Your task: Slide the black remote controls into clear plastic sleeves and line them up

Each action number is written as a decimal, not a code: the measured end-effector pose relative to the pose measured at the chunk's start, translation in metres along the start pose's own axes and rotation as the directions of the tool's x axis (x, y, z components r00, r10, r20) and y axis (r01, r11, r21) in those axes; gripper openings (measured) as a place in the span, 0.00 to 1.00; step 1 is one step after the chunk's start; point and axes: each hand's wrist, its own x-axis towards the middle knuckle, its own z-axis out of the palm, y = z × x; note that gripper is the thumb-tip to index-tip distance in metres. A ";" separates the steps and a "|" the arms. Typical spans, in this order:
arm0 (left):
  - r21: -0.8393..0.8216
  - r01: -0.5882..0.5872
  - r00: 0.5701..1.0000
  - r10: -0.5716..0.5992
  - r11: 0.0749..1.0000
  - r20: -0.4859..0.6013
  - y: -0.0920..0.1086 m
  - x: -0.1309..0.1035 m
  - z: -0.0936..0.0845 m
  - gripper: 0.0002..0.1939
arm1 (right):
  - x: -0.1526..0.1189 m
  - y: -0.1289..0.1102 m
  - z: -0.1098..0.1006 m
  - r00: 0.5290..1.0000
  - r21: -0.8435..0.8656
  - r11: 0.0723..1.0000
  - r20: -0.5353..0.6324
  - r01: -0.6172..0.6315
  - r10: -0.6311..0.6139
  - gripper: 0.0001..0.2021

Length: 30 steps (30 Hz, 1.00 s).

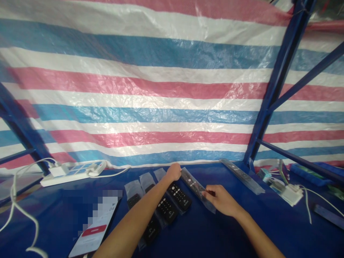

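Note:
A slim dark remote [194, 185] in a clear plastic sleeve lies slanted on the blue table between my hands. My left hand [174, 172] is closed at the sleeve's far end. Near its lower end, the fingers of my right hand [215, 197] pinch the sleeve's edge. Under and beside my left forearm lie several black remotes in clear sleeves, side by side; the rightmost remote [179, 195] is closest to the sleeved one I touch. My forearm hides parts of the others.
A phone [94, 229] lies at the left, below a white power strip [73, 173] with cables. Another sleeved remote [242, 175] rests at the back right. White adapters [291, 194] and cables sit further right. A striped sheet [161, 89] hangs behind blue metal posts.

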 end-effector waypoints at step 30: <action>0.224 -0.120 0.923 0.192 0.967 -0.333 0.018 -0.047 -0.078 0.15 | 0.000 0.007 -0.013 0.983 -0.089 0.994 -0.177 -0.066 0.050 0.21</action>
